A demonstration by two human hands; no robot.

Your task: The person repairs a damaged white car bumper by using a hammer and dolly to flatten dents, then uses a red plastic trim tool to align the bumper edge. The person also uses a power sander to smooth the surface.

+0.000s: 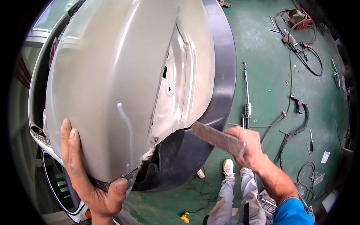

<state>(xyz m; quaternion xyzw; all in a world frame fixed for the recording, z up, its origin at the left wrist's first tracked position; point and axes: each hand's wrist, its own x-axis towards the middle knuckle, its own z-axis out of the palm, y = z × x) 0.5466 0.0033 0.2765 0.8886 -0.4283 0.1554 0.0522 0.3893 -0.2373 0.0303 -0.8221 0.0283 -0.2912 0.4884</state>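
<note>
Green workshop floor (262, 93) fills the right of the frame, cables and tools scattered over it. Pale beige car panel (86, 86), the piece in hand, takes up the left and centre; dark bumper (225, 56) curves along its right side. Panel looks smooth and glossy with a pale line down its lower middle (glare or mark, can't tell). Lower corner near frame centre looks ragged, torn edge showing; light inner metal is visible through the opening above.

Left hand (95, 193), lower left, is spread across the panel's bottom end, fingers up its side, thumb apart by the corner. Right hand (248, 146), right of centre, is curled round a flat brown bar (215, 138); its far end overlaps the bumper in view, contact unclear. Step is probably hammering or prying the damaged edge; next move likely calls for careful aim, panel steadied, thumb kept clear.
</note>
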